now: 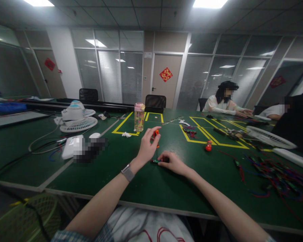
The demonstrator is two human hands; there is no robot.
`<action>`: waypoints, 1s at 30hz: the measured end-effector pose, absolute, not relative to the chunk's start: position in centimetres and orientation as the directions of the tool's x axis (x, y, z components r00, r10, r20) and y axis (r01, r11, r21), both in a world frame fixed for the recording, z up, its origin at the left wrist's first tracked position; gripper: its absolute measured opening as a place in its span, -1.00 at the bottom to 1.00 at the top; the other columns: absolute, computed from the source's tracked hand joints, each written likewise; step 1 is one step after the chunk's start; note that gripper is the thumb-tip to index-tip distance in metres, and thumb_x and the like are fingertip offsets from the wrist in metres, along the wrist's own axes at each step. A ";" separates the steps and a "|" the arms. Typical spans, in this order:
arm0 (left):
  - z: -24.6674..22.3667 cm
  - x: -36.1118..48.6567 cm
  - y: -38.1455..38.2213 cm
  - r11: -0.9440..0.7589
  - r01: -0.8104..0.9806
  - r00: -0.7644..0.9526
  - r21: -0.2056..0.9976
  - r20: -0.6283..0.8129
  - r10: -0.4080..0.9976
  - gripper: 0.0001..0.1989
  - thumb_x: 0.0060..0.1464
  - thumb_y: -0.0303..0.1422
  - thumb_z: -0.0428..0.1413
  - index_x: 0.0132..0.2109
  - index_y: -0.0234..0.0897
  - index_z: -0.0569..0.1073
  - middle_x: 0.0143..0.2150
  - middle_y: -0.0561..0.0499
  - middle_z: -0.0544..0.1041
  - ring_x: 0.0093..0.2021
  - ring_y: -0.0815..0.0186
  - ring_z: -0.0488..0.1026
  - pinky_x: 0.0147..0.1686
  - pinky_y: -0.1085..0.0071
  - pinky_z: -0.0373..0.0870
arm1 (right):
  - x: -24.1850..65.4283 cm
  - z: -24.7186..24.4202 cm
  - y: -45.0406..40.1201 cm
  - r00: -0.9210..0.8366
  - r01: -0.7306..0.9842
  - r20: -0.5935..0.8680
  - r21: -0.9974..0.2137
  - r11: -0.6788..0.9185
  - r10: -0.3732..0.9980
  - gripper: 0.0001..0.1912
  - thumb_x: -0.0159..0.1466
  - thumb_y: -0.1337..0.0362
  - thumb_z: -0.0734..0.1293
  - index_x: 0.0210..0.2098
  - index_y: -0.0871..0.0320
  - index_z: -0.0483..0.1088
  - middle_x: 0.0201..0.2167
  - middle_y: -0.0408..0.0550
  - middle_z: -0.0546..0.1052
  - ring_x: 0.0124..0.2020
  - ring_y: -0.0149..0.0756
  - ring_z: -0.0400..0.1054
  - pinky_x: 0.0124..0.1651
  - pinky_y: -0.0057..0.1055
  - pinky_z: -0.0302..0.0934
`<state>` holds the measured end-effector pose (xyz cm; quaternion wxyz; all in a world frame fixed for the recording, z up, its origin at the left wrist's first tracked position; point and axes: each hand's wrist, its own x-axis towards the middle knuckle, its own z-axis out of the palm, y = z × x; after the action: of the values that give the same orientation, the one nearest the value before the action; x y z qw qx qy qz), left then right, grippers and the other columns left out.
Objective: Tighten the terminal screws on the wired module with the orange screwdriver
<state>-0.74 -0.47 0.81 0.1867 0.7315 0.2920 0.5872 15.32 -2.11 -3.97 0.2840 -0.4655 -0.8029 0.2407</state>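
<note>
My left hand [146, 146], with a watch on the wrist, is closed around an orange-and-black screwdriver [156, 133]. The tool stands upright, its thin dark shaft reaching down to a small green circuit board [155, 161] on the green table. Whether the tip touches a screw is too small to tell. With curled fingers my right hand [172, 162] pinches the right end of that board and rests on the tabletop. Part of the board is hidden by those fingers.
A pink-lidded bottle [138, 117] and crumpled tissue [126, 134] stand ahead. To the right lie a red screwdriver [208, 145], a wired bundle [190, 131] and a heap of wired boards [277, 176]. White fans [78, 123] sit left. A co-worker [226, 99] sits across.
</note>
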 end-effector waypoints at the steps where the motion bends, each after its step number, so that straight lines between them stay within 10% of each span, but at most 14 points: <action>1: 0.8 -0.7 -0.5 -0.760 0.207 0.142 0.616 0.750 0.646 -0.73 0.22 -0.37 -0.04 0.06 -0.16 0.35 -0.14 -0.01 0.39 -0.17 0.35 0.37 -0.25 0.48 0.37 | 15.3 -4.0 -2.1 -0.405 0.612 0.232 -0.650 0.451 0.884 -0.92 0.10 0.40 0.38 -0.36 0.22 0.46 -0.43 -0.12 0.42 -0.41 -0.39 0.29 -0.32 -0.45 0.19; 30: 0.6 -0.7 -0.2 -0.764 0.197 0.135 0.615 0.755 0.642 -0.71 0.22 -0.37 -0.04 0.07 -0.17 0.35 -0.14 -0.02 0.40 -0.19 0.35 0.38 -0.27 0.47 0.37 | 15.5 -4.4 -1.8 -0.416 0.594 0.243 -0.657 0.464 0.877 -0.91 0.11 0.38 0.38 -0.35 0.21 0.46 -0.44 -0.13 0.42 -0.43 -0.40 0.27 -0.34 -0.46 0.18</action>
<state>-0.69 -0.21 0.57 0.1883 0.7296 0.2874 0.5913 15.47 -1.81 -4.37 0.2893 -0.4566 -0.8051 0.2442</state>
